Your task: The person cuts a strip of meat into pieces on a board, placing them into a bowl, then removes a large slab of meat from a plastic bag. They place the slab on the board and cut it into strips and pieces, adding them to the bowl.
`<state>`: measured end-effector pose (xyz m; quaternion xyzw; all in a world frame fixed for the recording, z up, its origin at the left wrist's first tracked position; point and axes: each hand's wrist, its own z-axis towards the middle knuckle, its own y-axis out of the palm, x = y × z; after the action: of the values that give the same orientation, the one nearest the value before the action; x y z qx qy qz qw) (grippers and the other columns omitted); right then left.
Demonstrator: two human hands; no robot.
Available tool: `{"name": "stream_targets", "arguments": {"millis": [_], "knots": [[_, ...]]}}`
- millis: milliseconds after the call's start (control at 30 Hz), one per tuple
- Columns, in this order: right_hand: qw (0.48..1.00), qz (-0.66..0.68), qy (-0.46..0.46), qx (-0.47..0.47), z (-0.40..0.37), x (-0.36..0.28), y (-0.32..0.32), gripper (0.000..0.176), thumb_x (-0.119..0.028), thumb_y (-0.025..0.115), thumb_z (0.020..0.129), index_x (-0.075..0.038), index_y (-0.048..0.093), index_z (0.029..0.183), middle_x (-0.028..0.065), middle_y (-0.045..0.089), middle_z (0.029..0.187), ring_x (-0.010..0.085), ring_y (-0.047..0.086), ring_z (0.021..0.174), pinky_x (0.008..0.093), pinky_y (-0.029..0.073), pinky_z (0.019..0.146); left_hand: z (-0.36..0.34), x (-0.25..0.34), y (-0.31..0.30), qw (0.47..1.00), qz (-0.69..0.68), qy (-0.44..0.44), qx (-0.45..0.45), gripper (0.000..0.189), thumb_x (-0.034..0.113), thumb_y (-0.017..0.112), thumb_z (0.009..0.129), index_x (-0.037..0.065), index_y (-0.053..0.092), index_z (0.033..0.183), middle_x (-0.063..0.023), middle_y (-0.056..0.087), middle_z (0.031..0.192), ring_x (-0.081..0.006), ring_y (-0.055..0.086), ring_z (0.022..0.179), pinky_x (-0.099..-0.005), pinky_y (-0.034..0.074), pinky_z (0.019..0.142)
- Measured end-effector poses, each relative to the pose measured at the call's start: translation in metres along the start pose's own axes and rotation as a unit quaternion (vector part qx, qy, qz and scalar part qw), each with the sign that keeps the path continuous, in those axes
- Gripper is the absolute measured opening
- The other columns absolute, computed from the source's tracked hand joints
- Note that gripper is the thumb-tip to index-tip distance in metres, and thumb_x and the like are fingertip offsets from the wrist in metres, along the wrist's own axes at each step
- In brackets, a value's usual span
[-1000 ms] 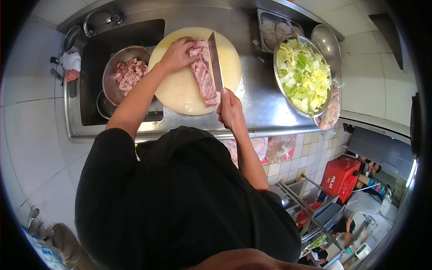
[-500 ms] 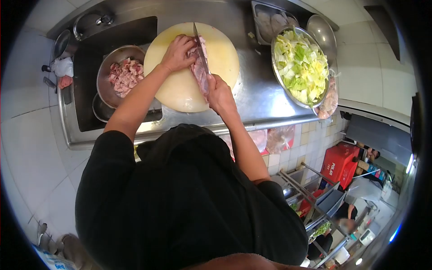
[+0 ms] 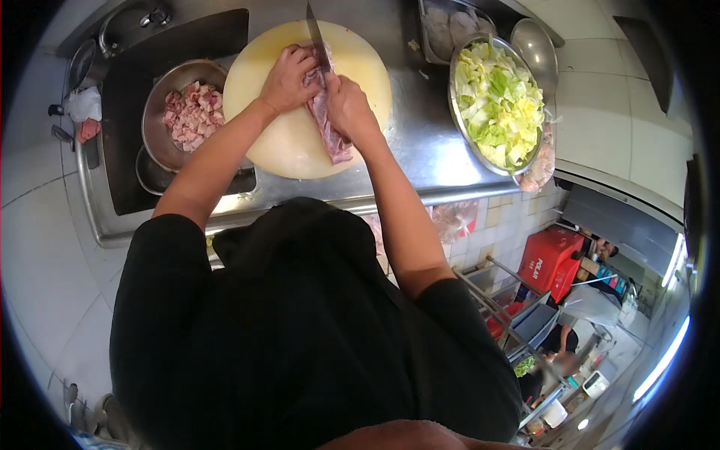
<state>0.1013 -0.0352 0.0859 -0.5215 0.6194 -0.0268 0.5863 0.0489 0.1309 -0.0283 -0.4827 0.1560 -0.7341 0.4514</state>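
A long strip of raw meat (image 3: 321, 124) lies on a round, pale cutting board (image 3: 289, 154). My left hand (image 3: 289, 81) is closed over the far part of the strip, its fingers curled against the side of the meat. In my right hand (image 3: 349, 109) is the handle of a knife (image 3: 318, 41). Its long blade points away from me and lies along the meat, just right of my left fingers. How deep the edge sits cannot be seen.
A metal bowl (image 3: 152, 112) of meat pieces (image 3: 193, 114) stands in the sink (image 3: 124, 150) at left. To the right, a metal bowl (image 3: 454, 112) holds chopped leafy vegetables (image 3: 499, 105). Behind it stands a metal container (image 3: 427, 45). A person's arm (image 3: 564, 337) shows far right.
My right hand has pushed the knife away from me along the meat, closer to my left hand. The strip's near end now shows. The whole view has shifted slightly.
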Motion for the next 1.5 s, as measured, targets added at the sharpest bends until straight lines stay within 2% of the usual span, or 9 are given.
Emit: {"name": "stream_targets", "arguments": {"millis": [300,567,667,900,933,1033,1167,1433,1500], "knots": [[0.992,0.011,0.113,-0.058,-0.068,-0.001,-0.014,0.057,-0.042,0.035,0.110,0.007,0.063,0.116,0.0395,0.065,0.114,0.0559,0.061,0.112,0.0565,0.048,0.099,-0.014,0.001,0.010,0.999,0.007,-0.027,0.018,0.040,0.024,0.073,0.076,0.008,0.069,0.113,-0.0116,0.061,0.124,-0.0394,0.049,0.122,-0.0496,0.045,0.106],[0.999,-0.005,0.031,-0.007,0.017,-0.001,0.010,0.058,-0.044,0.036,0.110,0.005,0.068,0.119,0.0353,0.068,0.115,0.0510,0.064,0.113,0.0505,0.049,0.100,-0.007,-0.014,0.000,1.000,-0.027,-0.002,0.001,0.044,0.026,0.074,0.078,0.007,0.067,0.117,-0.0134,0.060,0.130,-0.0403,0.048,0.127,-0.0508,0.040,0.110],[1.000,-0.007,0.029,-0.003,0.012,-0.001,0.008,0.058,-0.042,0.036,0.110,0.006,0.068,0.114,0.0349,0.068,0.114,0.0501,0.064,0.113,0.0497,0.048,0.101,-0.030,-0.001,0.005,0.998,0.007,0.022,0.064,0.047,0.033,0.077,0.080,0.009,0.068,0.119,-0.0118,0.061,0.131,-0.0367,0.048,0.133,-0.0509,0.039,0.110],[0.998,-0.044,-0.003,-0.052,-0.012,0.008,-0.002,0.059,-0.041,0.030,0.111,0.005,0.065,0.116,0.0356,0.066,0.118,0.0538,0.060,0.114,0.0551,0.047,0.102,-0.034,0.016,0.005,0.998,0.001,-0.058,0.015,0.050,0.027,0.077,0.077,0.007,0.065,0.122,-0.0161,0.059,0.133,-0.0382,0.049,0.130,-0.0511,0.038,0.112],[0.997,-0.056,0.013,-0.047,-0.026,0.006,-0.004,0.055,-0.039,0.030,0.111,0.003,0.064,0.115,0.0344,0.066,0.117,0.0543,0.060,0.111,0.0557,0.048,0.099,-0.034,0.017,0.005,0.998,0.003,-0.059,0.016,0.049,0.026,0.076,0.078,0.006,0.065,0.122,-0.0164,0.058,0.133,-0.0387,0.049,0.130,-0.0508,0.039,0.111],[0.959,0.049,0.248,-0.125,-0.067,-0.030,-0.024,0.051,-0.035,0.030,0.111,0.003,0.064,0.115,0.0340,0.066,0.118,0.0544,0.061,0.109,0.0562,0.049,0.097,-0.036,0.016,0.009,0.998,-0.014,-0.055,0.023,0.047,0.025,0.074,0.081,0.003,0.064,0.121,-0.0172,0.058,0.132,-0.0400,0.049,0.127,-0.0495,0.041,0.110],[0.999,-0.014,0.034,-0.037,-0.039,0.007,0.012,0.048,-0.033,0.031,0.111,0.002,0.064,0.114,0.0344,0.067,0.113,0.0543,0.062,0.107,0.0564,0.050,0.095,-0.036,0.006,0.013,0.997,-0.036,-0.057,0.036,0.042,0.022,0.073,0.083,0.001,0.064,0.117,-0.0180,0.058,0.128,-0.0409,0.051,0.122,-0.0476,0.043,0.108],[0.999,-0.011,-0.031,-0.009,0.020,0.011,0.014,0.054,-0.038,0.032,0.110,0.003,0.066,0.112,0.0334,0.067,0.114,0.0540,0.062,0.108,0.0566,0.049,0.096,-0.031,0.014,0.013,0.996,-0.037,-0.066,0.038,0.037,0.020,0.073,0.081,0.004,0.063,0.113,-0.0161,0.059,0.120,-0.0397,0.051,0.118,-0.0482,0.043,0.104],[0.982,0.066,0.147,-0.097,0.009,-0.013,-0.009,0.057,-0.042,0.034,0.110,0.005,0.065,0.107,0.0319,0.070,0.099,0.0488,0.069,0.091,0.0518,0.055,0.085,-0.034,0.013,0.013,0.997,-0.040,-0.060,0.041,0.037,0.020,0.073,0.080,0.004,0.064,0.112,-0.0157,0.059,0.121,-0.0397,0.052,0.118,-0.0482,0.043,0.105]]}}
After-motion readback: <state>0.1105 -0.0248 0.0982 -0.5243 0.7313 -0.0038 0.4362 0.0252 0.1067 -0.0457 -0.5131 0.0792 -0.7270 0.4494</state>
